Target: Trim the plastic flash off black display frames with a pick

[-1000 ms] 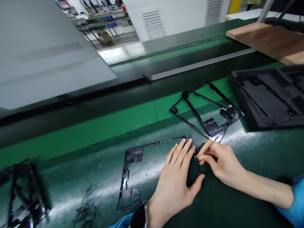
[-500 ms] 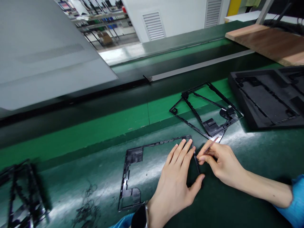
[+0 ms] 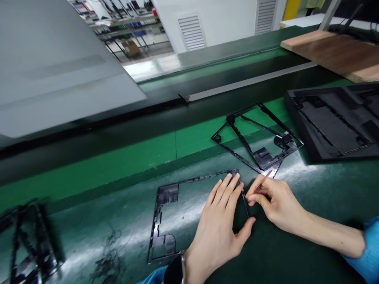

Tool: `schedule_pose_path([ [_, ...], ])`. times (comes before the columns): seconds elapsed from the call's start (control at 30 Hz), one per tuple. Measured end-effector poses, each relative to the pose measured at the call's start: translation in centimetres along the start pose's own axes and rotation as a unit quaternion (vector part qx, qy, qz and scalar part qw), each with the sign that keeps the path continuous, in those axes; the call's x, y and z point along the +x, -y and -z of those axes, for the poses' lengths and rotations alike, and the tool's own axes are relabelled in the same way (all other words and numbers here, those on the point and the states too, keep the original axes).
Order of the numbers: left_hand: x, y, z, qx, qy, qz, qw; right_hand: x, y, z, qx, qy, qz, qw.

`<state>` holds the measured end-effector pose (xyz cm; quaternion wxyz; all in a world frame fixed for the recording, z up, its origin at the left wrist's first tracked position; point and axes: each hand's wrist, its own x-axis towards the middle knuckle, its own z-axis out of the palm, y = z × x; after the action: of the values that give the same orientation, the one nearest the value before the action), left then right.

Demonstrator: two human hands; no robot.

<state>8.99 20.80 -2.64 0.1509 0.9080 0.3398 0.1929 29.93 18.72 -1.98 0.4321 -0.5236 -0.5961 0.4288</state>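
Note:
A thin black plastic frame (image 3: 153,221) lies flat on the green bench in front of me. My left hand (image 3: 220,221) rests on its right end, palm down, with the fingers stretched out and the thumb at the lower right of the edge. Against the outside of that right edge, my right hand (image 3: 271,199) pinches a slim reddish-brown blade-like tool (image 3: 263,181). The tool's upper end sticks out above the fingers, and its working tip is hidden by them.
Two similar overlapping frames (image 3: 242,138) lie beyond my right hand. A black foam tray (image 3: 302,146) holding frames stands at right. More frames (image 3: 35,244) are stacked at left, near dark stringy scraps (image 3: 109,256). A green belt (image 3: 142,154) runs behind, with a wooden board (image 3: 334,53) farther back.
The seam on the green belt has shifted left. My hands, the frame and the tool look almost the same as before.

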Motion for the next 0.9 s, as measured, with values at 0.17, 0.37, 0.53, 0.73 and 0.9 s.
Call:
schedule_pose_path([
  [0.17, -0.05, 0.01, 0.01, -0.002, -0.003, -0.004, 1.000, -0.06, -0.18, -0.03, -0.007, -0.003, 0.001, 1.000],
  [0.37, -0.04, -0.01, -0.01, 0.005, 0.004, -0.003, 1.000, 0.02, -0.41, 0.03, -0.007, 0.009, 0.007, 1.000],
  [0.53, 0.02, -0.05, 0.07, 0.009, 0.004, -0.008, 1.000, 0.10, -0.21, 0.11, -0.008, 0.012, 0.007, 1.000],
  [0.73, 0.01, 0.03, 0.07, 0.008, 0.004, -0.008, 1.000, -0.04, -0.27, -0.04, -0.004, 0.002, 0.009, 1.000],
  [0.9, -0.07, 0.11, -0.19, 0.009, 0.003, -0.005, 1.000, 0.10, -0.38, 0.00, -0.006, 0.010, 0.021, 1.000],
])
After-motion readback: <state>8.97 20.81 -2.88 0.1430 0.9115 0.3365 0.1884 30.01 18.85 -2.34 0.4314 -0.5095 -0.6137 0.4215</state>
